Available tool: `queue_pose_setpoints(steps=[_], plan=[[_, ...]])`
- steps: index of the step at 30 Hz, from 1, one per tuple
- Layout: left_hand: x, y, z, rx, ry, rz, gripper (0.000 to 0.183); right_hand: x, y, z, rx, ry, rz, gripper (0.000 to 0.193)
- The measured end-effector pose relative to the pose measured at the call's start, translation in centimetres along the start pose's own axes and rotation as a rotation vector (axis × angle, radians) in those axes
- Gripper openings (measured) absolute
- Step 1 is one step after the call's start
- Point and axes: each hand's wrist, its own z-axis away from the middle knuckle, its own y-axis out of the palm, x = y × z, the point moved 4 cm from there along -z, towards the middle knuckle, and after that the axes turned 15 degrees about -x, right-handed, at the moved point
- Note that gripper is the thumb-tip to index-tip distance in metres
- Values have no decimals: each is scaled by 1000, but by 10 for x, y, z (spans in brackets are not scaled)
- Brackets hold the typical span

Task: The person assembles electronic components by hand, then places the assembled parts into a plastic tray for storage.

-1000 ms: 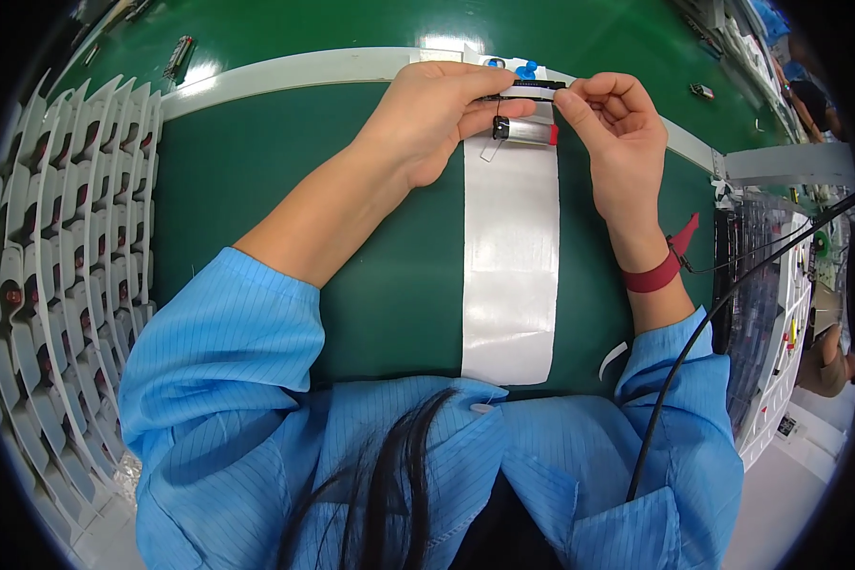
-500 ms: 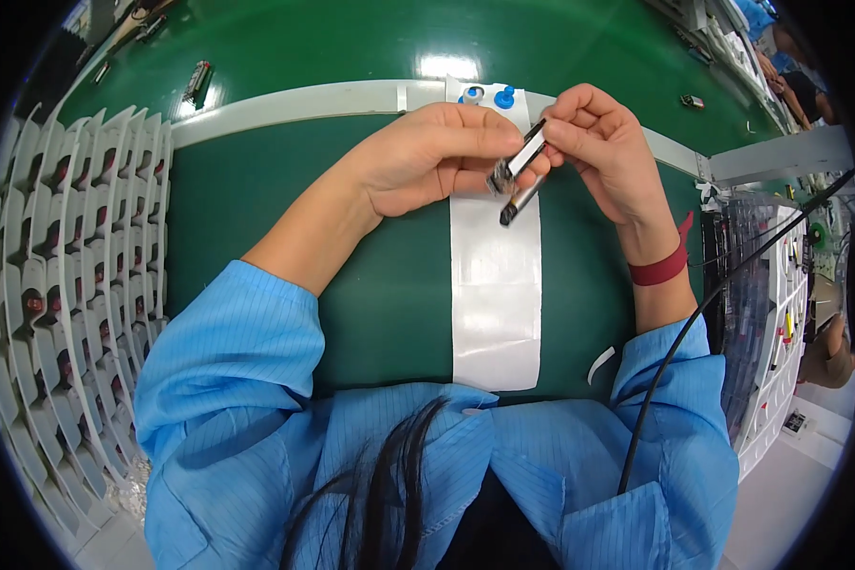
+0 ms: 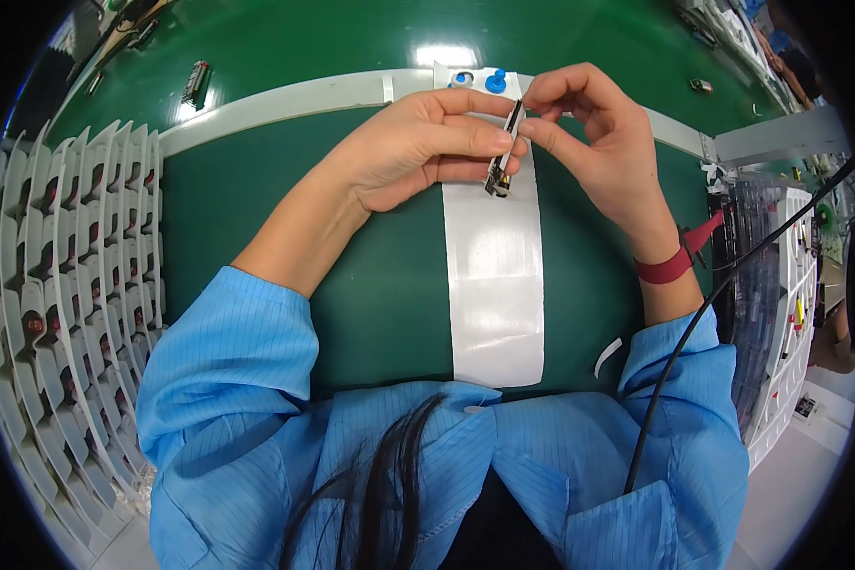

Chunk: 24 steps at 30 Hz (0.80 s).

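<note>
My left hand grips a slim black part with a white face and dark metallic bits at its lower end, like a small electronic assembly, between thumb and fingers. At the part's upper end, my right hand has thumb and forefinger closed in against its edge. Whether a smaller piece is pinched there is hidden. Beneath both hands a long white glossy strip lies on the green mat. Just beyond the hands stand a blue suction-cup-like piece and a blue-and-white one.
Stacked white trays with small dark parts line the left. Clear plastic trays stand at right, with a black cable crossing before them. A curled white scrap lies near my right sleeve. Small parts rest beyond the pale ledge.
The part has turned more upright, and the second dark end seen below it no longer shows separately. My right hand's fingers have shifted slightly left and up along its top.
</note>
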Motion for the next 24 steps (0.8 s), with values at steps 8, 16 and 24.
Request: queue_pose_setpoints(steps=[8,16,24], plan=[[3,3,2,7,-34,63,39,-1,-1,2,7,-49,29,14],[3,1,-1,-37,-15,102,42,25,1,8,-194,-534,344,16],[2,4,3,-16,-38,3,43,17,5,5,-243,-395,298,20]])
